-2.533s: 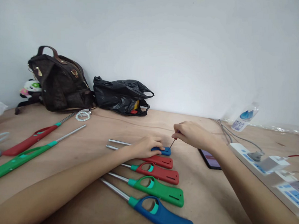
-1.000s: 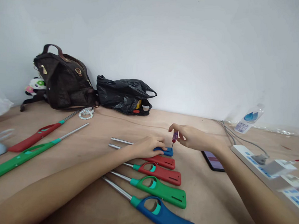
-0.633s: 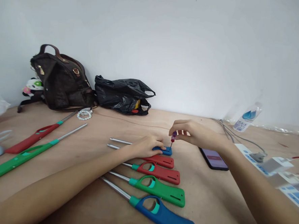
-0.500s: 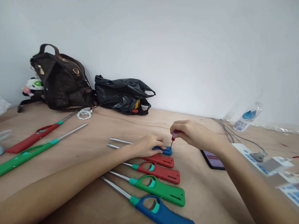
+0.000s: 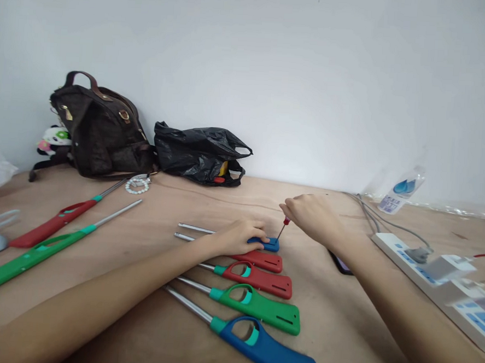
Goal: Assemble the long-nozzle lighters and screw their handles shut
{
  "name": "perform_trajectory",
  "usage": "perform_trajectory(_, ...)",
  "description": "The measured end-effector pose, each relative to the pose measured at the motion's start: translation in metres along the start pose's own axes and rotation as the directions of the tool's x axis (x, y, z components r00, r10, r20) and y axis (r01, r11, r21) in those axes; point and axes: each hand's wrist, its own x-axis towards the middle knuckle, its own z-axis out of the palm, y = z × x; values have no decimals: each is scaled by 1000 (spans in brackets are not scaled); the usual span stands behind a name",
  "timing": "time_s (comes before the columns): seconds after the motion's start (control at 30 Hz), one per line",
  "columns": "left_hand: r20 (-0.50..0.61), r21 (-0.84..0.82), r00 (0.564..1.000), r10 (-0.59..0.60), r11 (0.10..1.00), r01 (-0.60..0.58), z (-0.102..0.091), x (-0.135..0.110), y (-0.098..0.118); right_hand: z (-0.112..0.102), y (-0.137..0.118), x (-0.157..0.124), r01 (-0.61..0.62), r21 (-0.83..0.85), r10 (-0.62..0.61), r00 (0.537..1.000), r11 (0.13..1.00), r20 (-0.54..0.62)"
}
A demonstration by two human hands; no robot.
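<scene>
My left hand (image 5: 243, 237) presses down on the farthest lighter, a long-necked blue one (image 5: 270, 245), its fingers closed over the handle. My right hand (image 5: 308, 215) is closed around a small screwdriver (image 5: 281, 231) with a red collar; the fist hides most of its handle. The screwdriver slants, its tip at the right end of the blue lighter. Nearer to me lie two red lighters (image 5: 267, 281), a green lighter (image 5: 265, 309) and another blue lighter (image 5: 277, 353) in a row. My left forearm covers parts of their metal necks.
At left lie another red lighter (image 5: 59, 222) and green lighter (image 5: 36, 256), near a bead bracelet (image 5: 137, 185). A dark backpack (image 5: 101, 134) and black plastic bag (image 5: 190, 153) stand by the wall. Rightward are a phone (image 5: 340, 264), a power strip (image 5: 394, 248) and a bottle (image 5: 402, 191).
My right hand has turned and shifted slightly right, tilting the screwdriver further over while its tip stays at the blue lighter's end. My left hand has not visibly moved.
</scene>
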Motion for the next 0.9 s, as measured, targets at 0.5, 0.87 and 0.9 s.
perform_trajectory(0.5,0,-19,1000,-23,1000,23,0,-1,0,-4,1,-6,85,347,-94,995,934,9)
perform_trajectory(0.87,19,13,1000,-21,1000,21,-7,1,6,27,37,-18,-130,534,246,957,836,-151)
perform_trajectory(0.9,19,39,1000,-13,999,13,-9,1,8,32,37,-21,-103,611,238,960,785,-145)
